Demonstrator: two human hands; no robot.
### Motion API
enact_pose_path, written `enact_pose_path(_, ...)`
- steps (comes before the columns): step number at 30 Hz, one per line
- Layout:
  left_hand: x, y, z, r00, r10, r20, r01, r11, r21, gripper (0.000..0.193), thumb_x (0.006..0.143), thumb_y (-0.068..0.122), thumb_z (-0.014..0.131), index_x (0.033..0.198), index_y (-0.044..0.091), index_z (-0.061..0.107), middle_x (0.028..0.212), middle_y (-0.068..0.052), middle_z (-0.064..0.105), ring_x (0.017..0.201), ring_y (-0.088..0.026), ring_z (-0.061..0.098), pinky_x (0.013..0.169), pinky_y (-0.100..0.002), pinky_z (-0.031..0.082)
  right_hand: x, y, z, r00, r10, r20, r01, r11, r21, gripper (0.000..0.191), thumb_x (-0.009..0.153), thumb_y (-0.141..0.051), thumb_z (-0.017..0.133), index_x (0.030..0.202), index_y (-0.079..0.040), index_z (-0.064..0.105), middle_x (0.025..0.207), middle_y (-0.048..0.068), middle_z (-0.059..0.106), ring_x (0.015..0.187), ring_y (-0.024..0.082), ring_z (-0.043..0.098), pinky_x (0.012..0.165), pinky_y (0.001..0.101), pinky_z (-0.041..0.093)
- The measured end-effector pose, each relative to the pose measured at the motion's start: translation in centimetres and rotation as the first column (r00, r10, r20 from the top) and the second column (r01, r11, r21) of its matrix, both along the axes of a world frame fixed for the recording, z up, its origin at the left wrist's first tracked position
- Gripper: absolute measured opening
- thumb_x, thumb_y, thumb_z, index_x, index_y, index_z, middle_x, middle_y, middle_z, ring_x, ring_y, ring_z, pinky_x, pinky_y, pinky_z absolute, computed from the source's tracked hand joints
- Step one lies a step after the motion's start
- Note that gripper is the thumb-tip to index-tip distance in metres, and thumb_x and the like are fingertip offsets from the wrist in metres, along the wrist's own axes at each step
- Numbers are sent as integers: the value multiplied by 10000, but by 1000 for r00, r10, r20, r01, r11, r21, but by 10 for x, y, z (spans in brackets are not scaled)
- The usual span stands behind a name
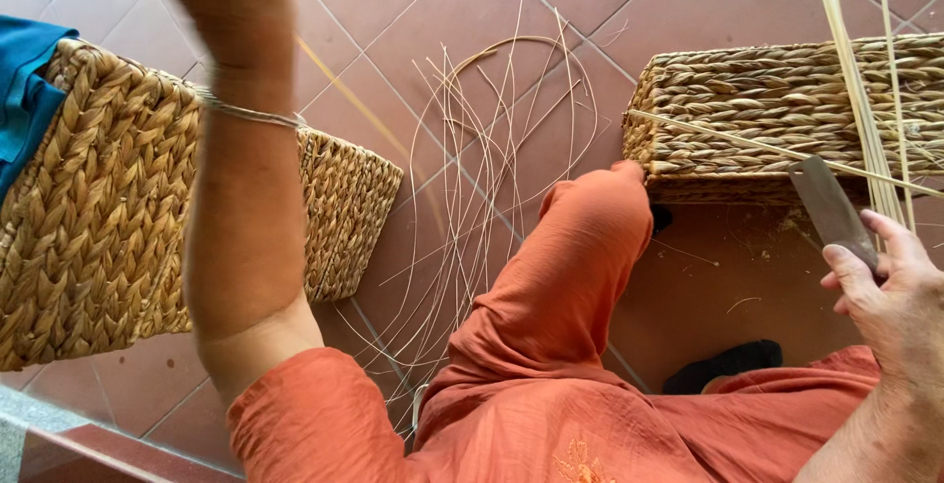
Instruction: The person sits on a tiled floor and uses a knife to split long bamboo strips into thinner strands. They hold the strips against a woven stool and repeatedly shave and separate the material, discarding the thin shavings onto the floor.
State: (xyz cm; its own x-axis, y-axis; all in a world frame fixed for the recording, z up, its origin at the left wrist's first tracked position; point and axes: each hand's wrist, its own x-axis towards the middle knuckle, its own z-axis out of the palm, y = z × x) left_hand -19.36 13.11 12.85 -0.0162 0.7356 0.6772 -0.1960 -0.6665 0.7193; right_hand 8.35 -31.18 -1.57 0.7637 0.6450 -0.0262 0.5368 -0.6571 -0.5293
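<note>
My right hand point(890, 296) at the right edge grips the handle of a knife point(829, 210), whose flat grey blade points up and left towards a woven basket point(777, 109). Several thin pale reed strips point(854, 60) run down from the top right past the blade. Another strip point(747, 141) crosses the basket's face at a slant. My left arm is raised across the left of the view, a thin bracelet point(251, 112) round the wrist. My left hand point(221, 6) is blurred and its fingers are cut off by the top edge.
A second, larger woven basket point(98, 217) stands at the left behind my raised arm, with blue cloth point(25, 90) beside it. Loose reed strands point(482, 178) lie fanned over the terracotta tiles. My orange-clad knee point(580, 267) reaches the right basket. A black shoe point(728, 365) lies beneath.
</note>
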Motion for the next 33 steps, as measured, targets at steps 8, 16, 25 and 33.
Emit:
enact_pose_path(8,7,-114,-80,979,6,206,81,907,-413,119,1100,131,616,1120,19,650,853,-80,710,647,-113,594,584,-287,491,4,9,3,999,49,12,-49,999,12,492,1055,-69,672,1505,74,535,793,203,720,545,213,648,471,309,519)
enact_pose_path(16,-4,-178,-128,938,152,311,102,737,-668,134,1081,123,594,1142,3,590,844,-108,696,639,-157,625,606,-320,533,-1,17,6,999,50,11,-50,998,26,512,1047,-88,682,1511,70,532,801,193,725,565,200,654,487,303,519)
enact_pose_path(25,-119,-220,-166,838,448,312,40,519,-854,173,1060,115,569,1167,-14,523,833,-139,681,630,-206,659,630,-358,579,3,13,0,998,60,26,-61,998,31,526,1058,-107,700,1538,39,541,811,176,735,596,192,664,500,305,522)
enact_pose_path(33,-277,-227,-172,591,805,46,-266,249,-931,218,1042,107,547,1189,-30,464,824,-167,667,622,-250,690,652,-391,621,12,22,-13,991,130,-12,-128,988,82,482,1059,-51,656,1504,76,522,822,206,718,572,233,654,498,321,523)
